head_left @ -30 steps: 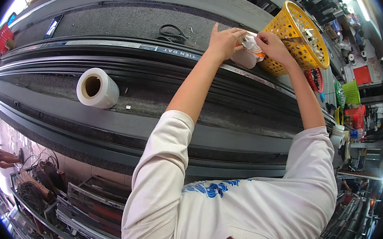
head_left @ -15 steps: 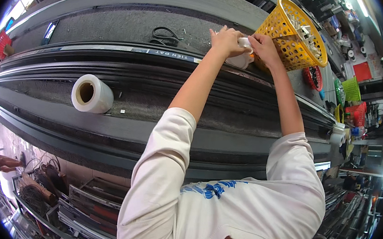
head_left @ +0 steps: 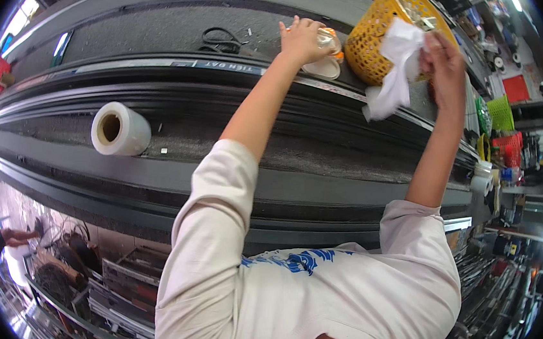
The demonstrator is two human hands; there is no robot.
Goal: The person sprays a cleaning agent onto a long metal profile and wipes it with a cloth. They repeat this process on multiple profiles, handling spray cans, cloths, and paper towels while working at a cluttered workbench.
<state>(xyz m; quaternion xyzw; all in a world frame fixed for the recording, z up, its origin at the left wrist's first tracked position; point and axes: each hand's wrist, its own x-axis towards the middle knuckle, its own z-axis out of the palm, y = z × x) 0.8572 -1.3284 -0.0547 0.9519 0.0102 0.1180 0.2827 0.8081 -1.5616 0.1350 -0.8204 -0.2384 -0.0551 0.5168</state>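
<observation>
My right hand (head_left: 444, 64) is pinched on a white tissue (head_left: 397, 52), which hangs crumpled and slightly blurred in front of the yellow perforated basket (head_left: 364, 48). To its left, my left hand (head_left: 304, 42) grips a small orange-and-clear plastic package (head_left: 328, 39) on the workbench, some of its fingers spread out. The palm hides part of that package. A pale rounded piece (head_left: 323, 69) shows just below it, at the edge of the dark metal profiles (head_left: 200, 92).
A roll of clear film (head_left: 121, 130) stands on the bench at the left. Black-handled scissors (head_left: 220, 43) lie beyond the profiles. Red and green baskets (head_left: 500, 114) are at the right. Metal racks (head_left: 118, 299) stand at the lower left, with a person's legs (head_left: 20, 236) nearby.
My right hand has moved right and away from my left, drawing the white tissue out into the open. My left hand has shifted slightly up and left, staying at the package.
</observation>
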